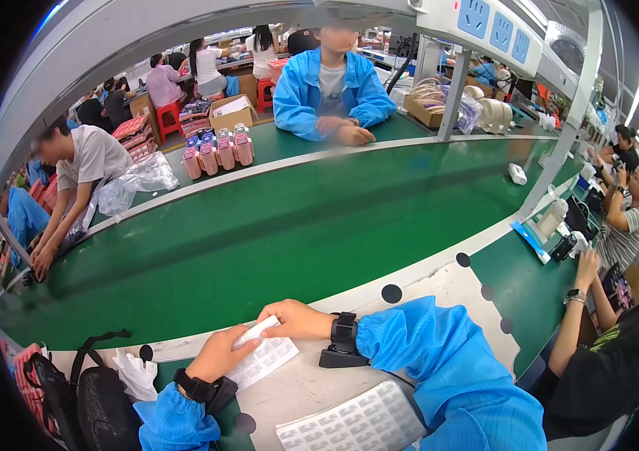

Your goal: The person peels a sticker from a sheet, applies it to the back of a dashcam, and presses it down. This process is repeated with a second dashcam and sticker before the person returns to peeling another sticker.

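In both hands (218, 355) (300, 319), thin paper (268, 357), printed rows

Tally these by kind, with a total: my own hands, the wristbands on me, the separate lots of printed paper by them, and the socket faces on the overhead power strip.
Bare left hand and bare right hand: 2
Black wristbands: 2
White printed paper, a held lot and a lying lot: 2
Blue rectangular socket faces: 3
Total: 9

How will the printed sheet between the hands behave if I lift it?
The sheet is likely floppy: it looks thin, and its top edge seems curled between the left hand and right hand. Such thinness suggests it's light. Its right corner may droop, as neither hand holds it.
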The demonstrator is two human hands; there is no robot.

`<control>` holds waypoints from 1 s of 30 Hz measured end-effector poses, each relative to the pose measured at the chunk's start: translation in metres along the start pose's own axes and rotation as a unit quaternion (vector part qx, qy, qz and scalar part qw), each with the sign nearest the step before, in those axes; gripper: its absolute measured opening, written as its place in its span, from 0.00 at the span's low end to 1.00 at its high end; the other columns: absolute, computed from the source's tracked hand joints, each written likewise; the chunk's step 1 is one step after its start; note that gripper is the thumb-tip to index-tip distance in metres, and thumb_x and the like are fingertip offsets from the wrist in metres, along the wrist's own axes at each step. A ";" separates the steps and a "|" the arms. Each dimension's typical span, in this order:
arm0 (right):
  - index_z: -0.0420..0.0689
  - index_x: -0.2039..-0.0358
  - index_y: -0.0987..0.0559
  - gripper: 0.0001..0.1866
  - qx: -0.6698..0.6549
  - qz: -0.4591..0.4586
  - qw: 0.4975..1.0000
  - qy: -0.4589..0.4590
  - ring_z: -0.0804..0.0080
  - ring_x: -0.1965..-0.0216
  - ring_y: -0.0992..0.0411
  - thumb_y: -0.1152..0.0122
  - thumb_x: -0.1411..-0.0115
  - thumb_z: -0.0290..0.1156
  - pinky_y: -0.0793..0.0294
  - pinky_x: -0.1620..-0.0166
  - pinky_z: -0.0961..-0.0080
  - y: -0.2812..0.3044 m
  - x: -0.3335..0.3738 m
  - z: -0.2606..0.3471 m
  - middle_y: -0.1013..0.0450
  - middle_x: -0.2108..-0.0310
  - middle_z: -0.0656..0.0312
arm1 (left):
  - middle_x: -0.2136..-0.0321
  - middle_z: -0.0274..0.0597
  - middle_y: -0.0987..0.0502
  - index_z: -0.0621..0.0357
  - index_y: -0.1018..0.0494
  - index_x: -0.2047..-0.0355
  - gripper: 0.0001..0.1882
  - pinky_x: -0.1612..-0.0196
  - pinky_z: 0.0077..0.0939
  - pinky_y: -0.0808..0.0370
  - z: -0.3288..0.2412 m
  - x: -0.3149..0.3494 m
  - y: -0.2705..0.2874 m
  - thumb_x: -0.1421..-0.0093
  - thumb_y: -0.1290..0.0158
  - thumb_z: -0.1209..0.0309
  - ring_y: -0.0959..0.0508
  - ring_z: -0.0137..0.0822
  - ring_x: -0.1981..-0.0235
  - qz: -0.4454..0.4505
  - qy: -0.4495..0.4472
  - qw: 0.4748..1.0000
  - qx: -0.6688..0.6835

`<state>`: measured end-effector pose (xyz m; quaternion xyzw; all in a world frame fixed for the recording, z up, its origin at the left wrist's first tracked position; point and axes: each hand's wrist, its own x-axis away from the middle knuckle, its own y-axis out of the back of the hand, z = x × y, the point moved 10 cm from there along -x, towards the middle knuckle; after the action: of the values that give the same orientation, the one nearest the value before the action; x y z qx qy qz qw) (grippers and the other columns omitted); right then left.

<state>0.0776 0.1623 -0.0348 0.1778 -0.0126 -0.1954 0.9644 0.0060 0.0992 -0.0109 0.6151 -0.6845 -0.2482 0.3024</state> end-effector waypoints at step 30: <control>0.41 0.66 0.24 0.14 -0.027 -0.029 0.998 0.046 0.77 0.75 0.32 0.38 0.50 0.37 0.34 0.71 0.79 0.003 -0.001 -0.003 0.28 0.75 0.61 | 0.70 0.51 0.25 0.62 0.29 0.62 0.17 0.65 0.31 0.30 -0.001 -0.002 -0.002 0.44 0.49 0.60 0.25 0.44 0.69 -0.018 -0.043 0.999 -0.007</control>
<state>0.0785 0.1667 -0.0369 0.1610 0.0419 -0.2148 0.9624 0.0084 0.1013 -0.0117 0.6139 -0.6838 -0.2849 0.2725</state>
